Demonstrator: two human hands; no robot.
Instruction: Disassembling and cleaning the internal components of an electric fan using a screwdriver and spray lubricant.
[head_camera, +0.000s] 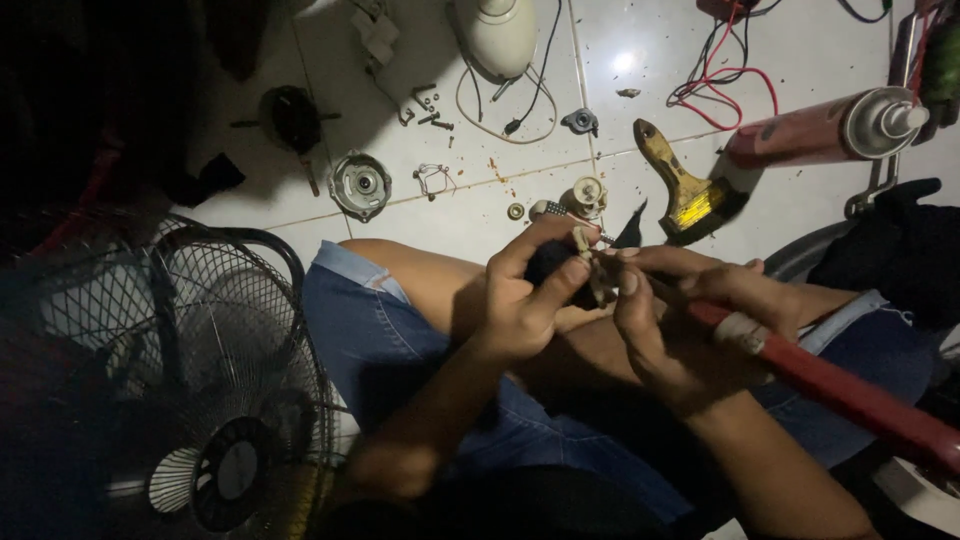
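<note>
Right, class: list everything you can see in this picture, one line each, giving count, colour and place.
Fan guard: one, black wire, lower left.
Round metal housing: one, silver, floor, upper left.
Paintbrush: one, yellow handle, floor, upper right.
Spray can: one, red, lying at top right.
Wires: red and black, top.
Loose screws: several, dark, floor, top centre.
Small dark part: one, black, in left hand.
Red-handled tool: one, in right hand.
Left hand: holds part.
Right hand: grips tool.

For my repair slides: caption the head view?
Left hand grips a small dark part; right hand holds a red-handled tool above a tiled floor.
</note>
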